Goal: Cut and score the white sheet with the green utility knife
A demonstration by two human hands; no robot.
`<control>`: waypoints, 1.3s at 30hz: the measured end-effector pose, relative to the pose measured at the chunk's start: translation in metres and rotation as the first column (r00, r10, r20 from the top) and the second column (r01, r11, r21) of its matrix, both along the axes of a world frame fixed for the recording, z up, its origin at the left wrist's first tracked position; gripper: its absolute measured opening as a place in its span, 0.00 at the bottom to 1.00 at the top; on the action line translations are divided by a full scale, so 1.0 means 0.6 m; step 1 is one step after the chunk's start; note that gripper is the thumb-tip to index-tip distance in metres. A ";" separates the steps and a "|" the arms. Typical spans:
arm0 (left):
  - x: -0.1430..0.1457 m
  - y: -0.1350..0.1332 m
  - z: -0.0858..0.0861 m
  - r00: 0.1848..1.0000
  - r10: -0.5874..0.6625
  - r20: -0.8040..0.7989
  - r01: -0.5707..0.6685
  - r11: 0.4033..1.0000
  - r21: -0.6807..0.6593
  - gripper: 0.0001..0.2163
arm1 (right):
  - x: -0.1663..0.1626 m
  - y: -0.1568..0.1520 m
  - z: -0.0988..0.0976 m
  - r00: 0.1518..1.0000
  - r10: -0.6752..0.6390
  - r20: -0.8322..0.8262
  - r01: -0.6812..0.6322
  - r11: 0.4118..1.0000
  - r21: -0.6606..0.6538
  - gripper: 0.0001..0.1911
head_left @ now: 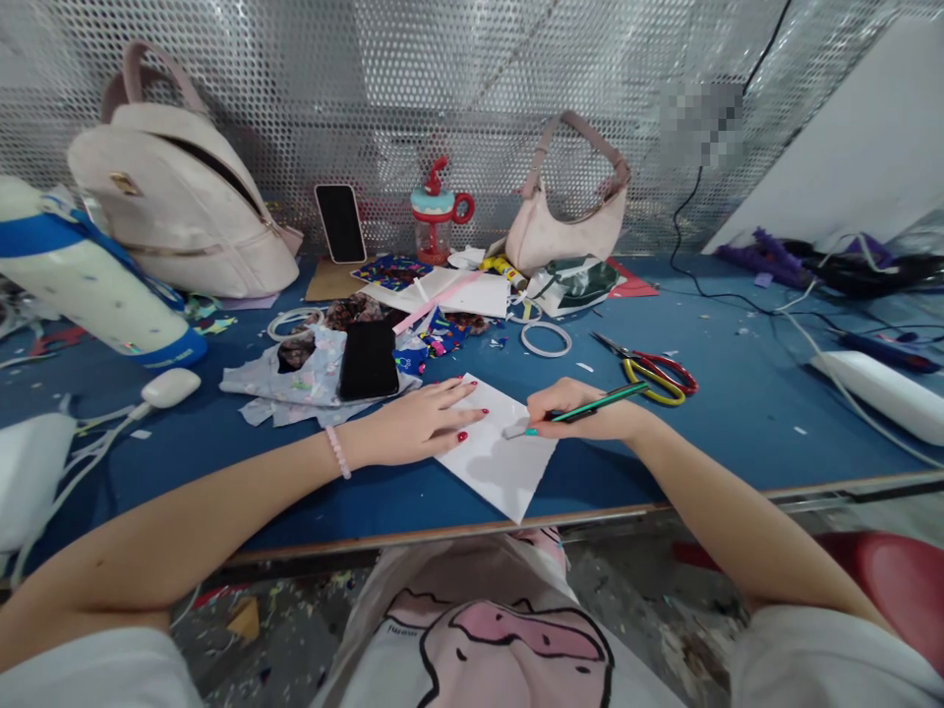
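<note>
A white sheet of paper (501, 462) lies on the blue table (700, 442) near its front edge. My left hand (420, 423) rests flat on the sheet's left part, fingers stretched out. My right hand (582, 411) is closed round a green pencil (597, 403) whose tip touches the sheet beside a small white eraser (514, 430).
Red-and-yellow scissors (653, 374) lie just right of my right hand. A black phone (367, 360) sits on fabric scraps behind my left hand. Tape rings (546, 338), a cup (435, 211), two bags (177, 177) and cables (811, 324) crowd the back and sides.
</note>
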State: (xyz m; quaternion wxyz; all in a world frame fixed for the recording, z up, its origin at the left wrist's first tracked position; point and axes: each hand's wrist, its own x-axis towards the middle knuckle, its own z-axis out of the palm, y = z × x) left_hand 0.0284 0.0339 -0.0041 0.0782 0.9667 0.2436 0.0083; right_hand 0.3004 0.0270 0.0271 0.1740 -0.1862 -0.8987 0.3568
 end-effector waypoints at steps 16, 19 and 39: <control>0.000 0.001 0.004 1.000 0.000 -0.018 0.000 1.000 0.001 0.21 | 0.009 -0.002 0.000 0.999 -0.034 0.037 0.033 0.999 0.027 0.13; -0.001 0.001 0.003 1.000 -0.014 -0.004 0.014 1.000 0.007 0.21 | 0.010 -0.002 0.003 0.999 -0.028 0.047 0.027 1.000 0.015 0.13; 0.000 0.002 0.004 1.000 -0.009 -0.023 0.009 1.000 0.017 0.21 | 0.022 0.000 0.006 0.996 -0.040 0.081 0.042 0.999 -0.029 0.15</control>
